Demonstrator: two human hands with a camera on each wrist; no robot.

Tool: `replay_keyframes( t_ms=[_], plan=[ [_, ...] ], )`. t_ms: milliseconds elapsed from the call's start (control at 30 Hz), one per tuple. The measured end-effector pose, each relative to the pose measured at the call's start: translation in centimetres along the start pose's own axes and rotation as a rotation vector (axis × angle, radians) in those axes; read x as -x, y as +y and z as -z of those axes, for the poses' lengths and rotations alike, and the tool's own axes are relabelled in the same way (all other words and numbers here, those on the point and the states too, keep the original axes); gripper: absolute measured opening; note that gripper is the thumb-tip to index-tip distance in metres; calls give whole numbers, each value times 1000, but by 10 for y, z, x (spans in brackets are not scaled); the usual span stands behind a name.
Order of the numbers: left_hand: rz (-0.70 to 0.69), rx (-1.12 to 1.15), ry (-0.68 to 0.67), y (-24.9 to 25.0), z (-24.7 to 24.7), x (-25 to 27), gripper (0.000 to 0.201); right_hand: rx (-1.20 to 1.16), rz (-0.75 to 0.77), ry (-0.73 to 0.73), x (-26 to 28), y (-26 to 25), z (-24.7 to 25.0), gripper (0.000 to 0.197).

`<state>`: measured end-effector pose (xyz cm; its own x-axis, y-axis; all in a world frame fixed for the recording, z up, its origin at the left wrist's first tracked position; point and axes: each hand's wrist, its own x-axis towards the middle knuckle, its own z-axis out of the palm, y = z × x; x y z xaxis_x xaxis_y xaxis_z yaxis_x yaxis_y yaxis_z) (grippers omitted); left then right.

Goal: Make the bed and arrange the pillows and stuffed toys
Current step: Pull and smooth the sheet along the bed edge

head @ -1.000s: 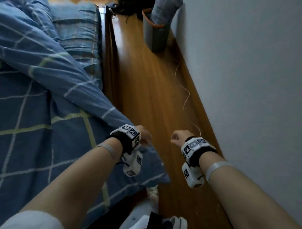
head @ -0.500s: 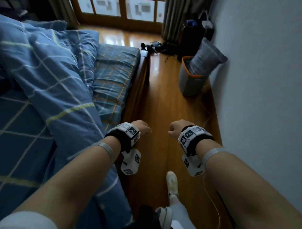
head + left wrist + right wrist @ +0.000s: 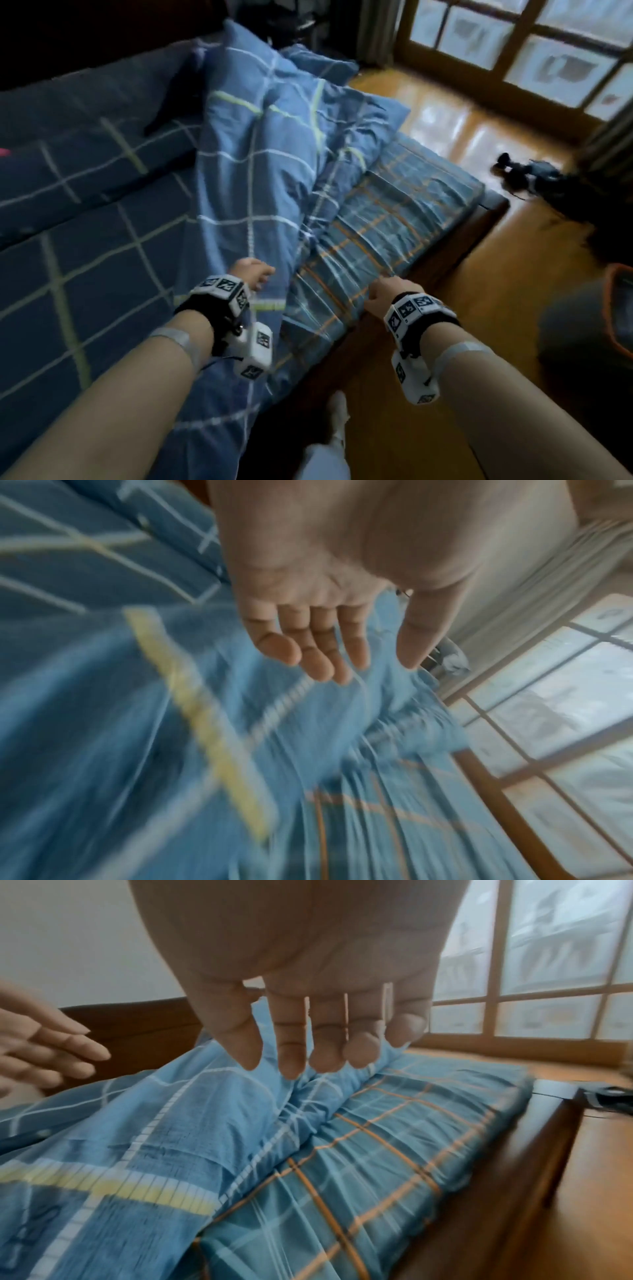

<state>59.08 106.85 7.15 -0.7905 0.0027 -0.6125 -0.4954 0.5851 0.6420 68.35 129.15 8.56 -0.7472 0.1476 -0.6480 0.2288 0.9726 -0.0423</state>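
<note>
A blue checked duvet (image 3: 267,164) lies bunched along the right side of the bed, its darker part (image 3: 85,240) spread flat to the left. Beside it the mattress sheet (image 3: 394,226), blue with orange lines, is bare. My left hand (image 3: 255,274) hovers over the duvet's fold with fingers loosely extended (image 3: 318,653), holding nothing. My right hand (image 3: 387,293) hangs above the sheet's near edge, fingers relaxed and pointing down (image 3: 308,1053), also empty. A blue pillow (image 3: 318,65) shows at the far end behind the duvet.
The wooden bed frame (image 3: 455,246) runs along the right, with wood floor (image 3: 496,308) beyond it. A grey bin with an orange rim (image 3: 609,308) stands at the right. Dark clutter (image 3: 534,178) lies on the floor near the windows (image 3: 513,41). My foot (image 3: 337,411) is by the bed.
The view has swung left from the floor and wall toward the bed. Both hands have moved from over the floor to over the bed edge, and their fingers have loosened from curled to relaxed.
</note>
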Motion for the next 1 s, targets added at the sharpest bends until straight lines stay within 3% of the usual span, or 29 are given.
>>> replay_keyframes(
  t_ms=[33,100,167,267,367,467,600,633,667,733,800,867,933,1000],
  plan=[
    [-7,46,109,2,19,-25,6,34,34,0,-23,-11,11,28],
    [21,146,269,-2,54,-92,48,66,87,10,-66,-26,31,27],
    [41,218,398,-14,82,-157,75,108,121,-1,-105,-37,47,29],
    [158,232,469,-14,105,-205,96,140,160,-65,-160,-39,62,28],
    [299,241,480,-21,106,-226,104,138,174,-99,-203,-36,71,25],
    [378,241,368,-16,94,-231,97,155,182,-79,-228,-38,79,27],
    [210,54,243,29,56,-210,19,104,261,63,-238,-47,98,25],
    [143,22,226,42,41,-199,10,55,309,133,-238,-50,106,24],
    [92,-16,188,55,27,-186,6,5,365,205,-238,-54,116,30],
    [-7,-110,88,72,-4,-161,27,-29,516,353,-235,-59,140,60],
    [-100,-262,-51,84,-31,-135,27,111,688,451,-226,-59,169,80],
    [-140,-332,-125,92,-55,-105,19,432,838,457,-216,-51,193,74],
    [-125,-367,-185,98,-81,-72,30,831,900,463,-210,-31,202,52],
    [-109,-391,-242,105,-107,-39,29,1089,936,444,-204,-2,206,39]
  ],
)
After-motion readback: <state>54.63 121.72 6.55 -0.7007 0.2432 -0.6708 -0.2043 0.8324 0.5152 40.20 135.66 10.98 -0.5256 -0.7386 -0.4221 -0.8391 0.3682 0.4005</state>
